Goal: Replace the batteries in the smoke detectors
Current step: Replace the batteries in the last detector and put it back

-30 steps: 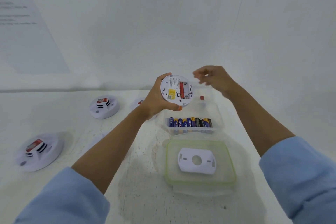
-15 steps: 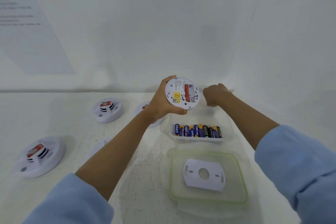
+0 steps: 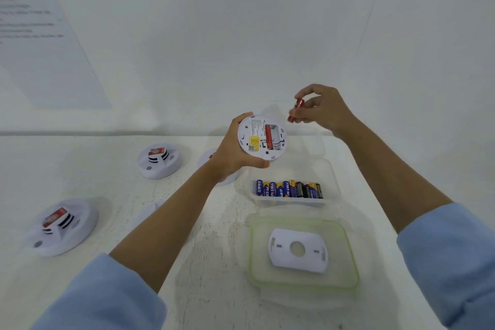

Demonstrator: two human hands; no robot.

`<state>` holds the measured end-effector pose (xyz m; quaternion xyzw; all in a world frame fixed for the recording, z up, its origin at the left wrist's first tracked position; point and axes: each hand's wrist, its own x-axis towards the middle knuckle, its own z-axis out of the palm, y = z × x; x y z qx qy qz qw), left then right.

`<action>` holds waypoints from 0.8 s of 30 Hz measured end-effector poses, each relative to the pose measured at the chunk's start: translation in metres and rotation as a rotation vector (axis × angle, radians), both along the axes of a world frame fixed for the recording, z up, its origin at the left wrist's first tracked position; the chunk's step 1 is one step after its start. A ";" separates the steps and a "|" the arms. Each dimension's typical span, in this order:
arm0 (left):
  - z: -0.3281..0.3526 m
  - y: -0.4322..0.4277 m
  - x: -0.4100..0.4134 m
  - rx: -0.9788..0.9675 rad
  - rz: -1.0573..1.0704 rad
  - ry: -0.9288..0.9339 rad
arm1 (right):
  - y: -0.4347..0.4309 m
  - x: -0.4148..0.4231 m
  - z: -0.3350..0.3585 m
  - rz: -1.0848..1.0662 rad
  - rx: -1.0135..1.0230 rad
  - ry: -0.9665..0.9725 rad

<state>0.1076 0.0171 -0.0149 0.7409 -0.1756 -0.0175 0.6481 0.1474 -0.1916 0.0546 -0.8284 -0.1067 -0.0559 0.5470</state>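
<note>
Left hand [image 3: 230,153], fingers wrapped round smoke detector [image 3: 251,139], back facing camera. Right hand [image 3: 325,112], fingers pinching red battery [image 3: 297,104], axis 1–7 o'clock; battery tray [image 3: 289,191] at detector's 6 o'clock

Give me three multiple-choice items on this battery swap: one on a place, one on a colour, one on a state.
1. Where does the white mounting plate lie?
A. on the green-rimmed lid
B. in the clear battery box
C. on a detector at the left

2. What colour is the battery that the right hand pinches?
A. blue
B. black
C. red

3. How is the battery bay of the detector held in the left hand?
A. covered
B. open, with one red cell in it
C. open and empty

Key:
1 A, the plate rests flat inside the lid's green rim.
2 C, the battery between the fingertips is red.
3 B, one red cell fills a slot and the slot beside it is bare.
</note>
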 end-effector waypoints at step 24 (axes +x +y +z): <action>0.009 0.010 -0.043 -0.080 0.043 -0.079 | 0.055 -0.080 -0.019 0.030 -0.507 -0.400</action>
